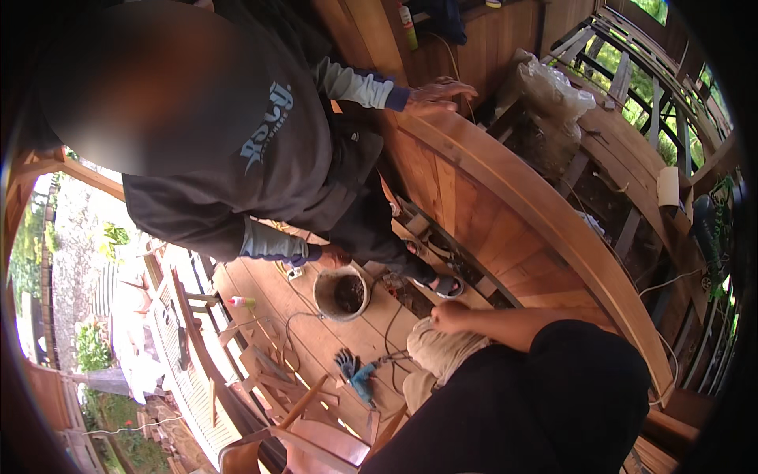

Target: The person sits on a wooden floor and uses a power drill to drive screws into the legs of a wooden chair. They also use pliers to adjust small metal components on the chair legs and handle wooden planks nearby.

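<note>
My right hand (451, 318) rests with curled fingers on the knee of my beige trousers (446, 347); nothing shows in it. My left hand is out of the picture. In front of me a co-worker in a dark shirt (292, 170) bends over. One of the co-worker's hands (438, 96) lies on the curved wooden rail (521, 186), fingers stretched out. The other hand (335, 256) is beside the rim of a bucket (325, 306) with dark stuff inside. Nearer me on the plank floor lie a teal power drill (362, 383) and a dark glove (344, 362).
Cables (387, 328) trail over the planks. A wooden chair (316, 442) and loose wood strips (272, 367) are at the lower left. Beyond the rail are a clear plastic bag (553, 91) and open floor framing (628, 233). A small bottle (241, 302) lies left of the bucket.
</note>
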A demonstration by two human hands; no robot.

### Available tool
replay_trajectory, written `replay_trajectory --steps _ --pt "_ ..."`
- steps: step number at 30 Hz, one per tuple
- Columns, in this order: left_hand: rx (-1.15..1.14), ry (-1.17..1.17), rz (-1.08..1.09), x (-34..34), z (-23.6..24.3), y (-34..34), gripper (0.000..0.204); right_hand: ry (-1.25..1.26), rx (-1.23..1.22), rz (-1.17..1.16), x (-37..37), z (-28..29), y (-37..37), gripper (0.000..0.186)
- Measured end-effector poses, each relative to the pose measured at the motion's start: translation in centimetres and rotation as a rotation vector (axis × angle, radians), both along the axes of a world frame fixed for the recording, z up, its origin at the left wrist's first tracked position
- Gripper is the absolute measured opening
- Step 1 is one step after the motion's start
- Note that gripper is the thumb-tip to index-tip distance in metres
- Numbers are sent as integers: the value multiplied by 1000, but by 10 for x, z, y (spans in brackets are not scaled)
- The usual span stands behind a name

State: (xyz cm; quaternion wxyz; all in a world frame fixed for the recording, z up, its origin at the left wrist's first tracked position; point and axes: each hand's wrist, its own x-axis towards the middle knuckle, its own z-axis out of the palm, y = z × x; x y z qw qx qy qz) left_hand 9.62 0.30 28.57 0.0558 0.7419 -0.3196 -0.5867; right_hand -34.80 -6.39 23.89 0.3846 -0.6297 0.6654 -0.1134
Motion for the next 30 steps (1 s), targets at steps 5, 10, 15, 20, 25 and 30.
replay_trajectory --steps 5,10,15,20,25,30 --pt "71 39 -193 -19 8 -14 31 48 -316 -583 -55 30 56 20" --pt "9 121 -187 23 26 9 33 132 -344 -808 -74 125 183 26" --pt "86 -36 -331 60 63 -43 32 110 -320 -1163 -39 180 270 23" --pt "54 -160 -506 17 87 -110 31 121 -416 -1250 17 167 337 30" --pt "-26 -139 -643 -74 91 -155 31 465 -547 -1313 -12 200 400 39" --pt "-172 208 -638 -244 109 -127 23 786 -422 -1325 -101 246 453 70"
